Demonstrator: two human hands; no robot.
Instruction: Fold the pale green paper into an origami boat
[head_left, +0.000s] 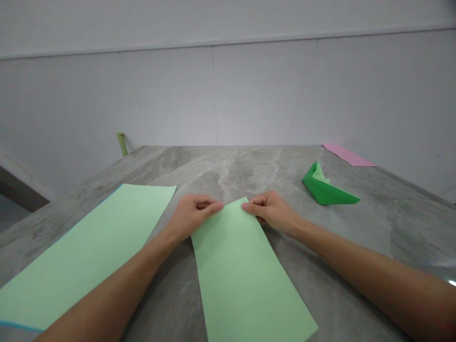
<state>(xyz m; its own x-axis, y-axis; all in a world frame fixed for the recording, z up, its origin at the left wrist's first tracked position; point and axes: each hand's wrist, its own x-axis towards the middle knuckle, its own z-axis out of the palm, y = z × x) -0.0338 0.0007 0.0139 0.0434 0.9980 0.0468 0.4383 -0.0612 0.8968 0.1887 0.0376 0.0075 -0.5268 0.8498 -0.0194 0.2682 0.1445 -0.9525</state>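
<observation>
A light green sheet of paper [245, 270] lies in front of me, its far edge raised toward my hands and its near end running out of the bottom of the view. My left hand [195, 213] pinches the far left corner between thumb and curled fingers. At the far right corner, my right hand [269, 209] grips the same sheet, thumb on top and fingers partly hidden beneath. Off to the right stands a folded dark green paper boat [327, 187] with a lighter green inside, apart from both hands.
More light green paper [92, 247], with blue showing along its edges, lies left under my left forearm. A pink sheet [349, 156] rests at the back right. The grey marbled table [228, 171] meets a white wall [249, 95]; a green strip [122, 143] stands at the back left.
</observation>
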